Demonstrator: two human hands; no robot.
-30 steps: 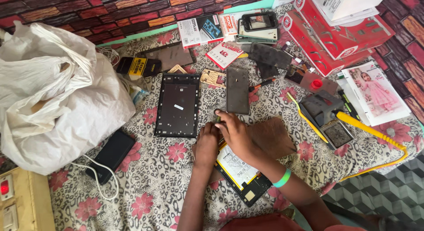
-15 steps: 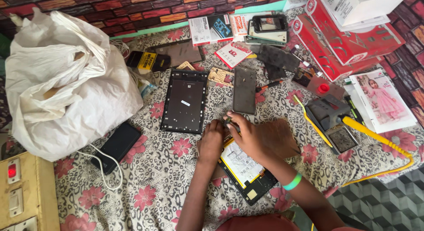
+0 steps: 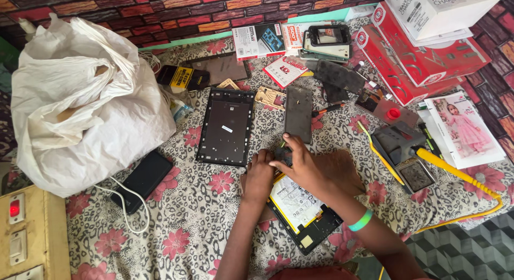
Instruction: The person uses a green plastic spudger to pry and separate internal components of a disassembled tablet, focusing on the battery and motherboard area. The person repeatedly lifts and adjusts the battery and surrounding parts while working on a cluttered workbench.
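Observation:
An opened tablet [image 3: 303, 213] with a white battery lies on the flowered cloth [image 3: 203, 215] under both hands. My left hand [image 3: 259, 175] rests on its upper left corner, fingers curled. My right hand [image 3: 316, 170], with a green wristband [image 3: 360, 221], covers its top edge, and its fingers pinch a small dark part there. What the part is I cannot make out. A black tablet frame [image 3: 226, 126] lies just beyond my left hand, and a dark back panel [image 3: 298, 114] lies past my right fingertips.
A big white plastic bag [image 3: 80, 106] fills the left. A black power bank [image 3: 142, 179] with a white cable lies by it. Red and white boxes [image 3: 428, 39], a soldering stand [image 3: 399, 143], a yellow cable [image 3: 455, 173] and a photo card [image 3: 466, 130] crowd the right. A switch box [image 3: 24, 232] sits lower left.
The view has shifted a little to the right and down. Both hands stay on the tablet's top edge, the right fingers working slightly forward.

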